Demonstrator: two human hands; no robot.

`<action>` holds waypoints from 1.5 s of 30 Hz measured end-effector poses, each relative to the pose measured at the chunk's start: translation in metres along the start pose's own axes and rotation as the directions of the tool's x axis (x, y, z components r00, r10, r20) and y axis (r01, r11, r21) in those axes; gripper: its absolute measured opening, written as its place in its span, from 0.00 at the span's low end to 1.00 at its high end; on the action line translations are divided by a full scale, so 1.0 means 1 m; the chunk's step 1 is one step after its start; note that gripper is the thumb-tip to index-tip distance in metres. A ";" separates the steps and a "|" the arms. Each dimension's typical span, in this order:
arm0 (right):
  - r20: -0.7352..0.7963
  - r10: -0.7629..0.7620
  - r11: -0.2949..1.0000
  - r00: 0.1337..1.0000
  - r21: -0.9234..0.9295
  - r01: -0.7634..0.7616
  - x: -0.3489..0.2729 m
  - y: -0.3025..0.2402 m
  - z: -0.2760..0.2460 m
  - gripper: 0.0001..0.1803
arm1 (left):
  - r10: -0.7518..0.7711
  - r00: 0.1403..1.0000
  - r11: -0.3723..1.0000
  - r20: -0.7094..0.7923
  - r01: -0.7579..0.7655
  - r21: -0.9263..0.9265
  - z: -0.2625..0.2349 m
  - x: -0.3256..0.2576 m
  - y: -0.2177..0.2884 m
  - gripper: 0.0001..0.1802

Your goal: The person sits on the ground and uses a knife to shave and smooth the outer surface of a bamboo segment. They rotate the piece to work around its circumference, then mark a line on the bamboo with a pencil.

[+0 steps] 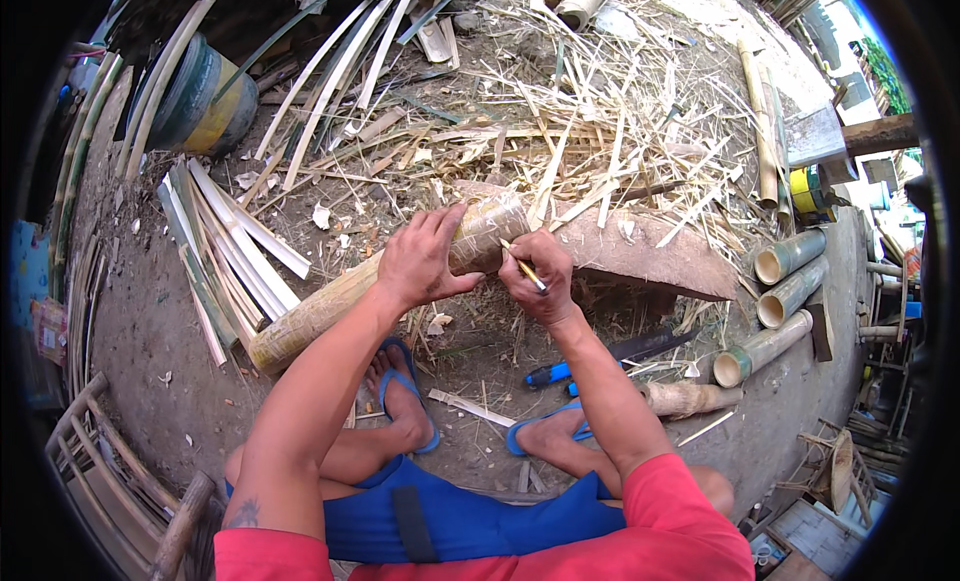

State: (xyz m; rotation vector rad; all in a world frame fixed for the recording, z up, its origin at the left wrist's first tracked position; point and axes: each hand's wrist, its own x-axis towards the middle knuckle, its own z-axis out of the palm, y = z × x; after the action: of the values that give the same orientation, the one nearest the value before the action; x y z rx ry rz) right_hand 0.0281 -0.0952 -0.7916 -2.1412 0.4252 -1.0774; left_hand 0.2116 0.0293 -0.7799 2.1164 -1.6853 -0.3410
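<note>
A thick, yellowish bamboo pole (330,316) slants from the lower left up to the middle. Its upper end lies against a broad brown slab of wood (640,249). My left hand (425,256) is laid over the pole near that end, gripping it with the thumb apart on the near side. Between the fingers of my right hand (540,271) is a pencil (536,280), its tip at the bamboo's surface close to the end. Whether the tip touches cannot be made out.
Split bamboo strips (235,246) lie at left, below a bucket (208,101). Shavings (600,91) cover the ground beyond. Two blue-handled blades (640,346) lie by my right foot. Several cut bamboo sections (765,349) and an axe-like tool (820,139) are at right.
</note>
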 end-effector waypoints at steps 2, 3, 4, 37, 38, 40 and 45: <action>0.012 -0.009 1.000 1.000 -0.010 0.009 0.000 0.001 0.001 0.12 | 0.005 1.000 1.000 -0.010 -0.005 0.014 0.000 0.000 0.000 0.58; 0.013 -0.013 1.000 1.000 -0.011 0.013 0.000 0.001 0.001 0.12 | 0.002 1.000 1.000 -0.006 -0.002 0.020 0.000 0.000 0.001 0.58; 0.016 -0.021 1.000 1.000 -0.016 0.021 0.000 0.001 0.000 0.12 | 0.000 1.000 1.000 -0.010 0.000 0.023 0.001 0.000 0.001 0.58; 0.096 -0.047 0.998 0.994 0.035 0.044 0.008 0.011 -0.003 0.12 | -0.044 0.984 0.993 0.172 0.062 -0.097 -0.018 0.018 -0.020 0.56; 0.082 -0.062 0.998 0.995 0.034 0.059 0.009 0.010 -0.003 0.12 | -0.057 0.979 0.993 0.196 0.076 -0.087 -0.019 0.018 -0.020 0.56; 0.063 -0.077 0.996 0.995 0.047 0.074 0.009 0.011 -0.002 0.12 | -0.056 0.982 0.993 0.182 0.073 -0.089 -0.019 0.018 -0.019 0.56; 0.141 -0.063 0.998 0.988 0.037 0.059 0.009 0.014 -0.004 0.14 | -0.055 0.979 0.994 0.195 0.073 -0.085 -0.021 0.020 -0.018 0.56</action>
State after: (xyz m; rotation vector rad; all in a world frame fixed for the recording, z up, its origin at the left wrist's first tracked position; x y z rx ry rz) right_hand 0.0300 -0.1115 -0.7944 -2.1971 0.2751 -0.9508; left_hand 0.2412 0.0170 -0.7685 2.1310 -1.6717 -0.6501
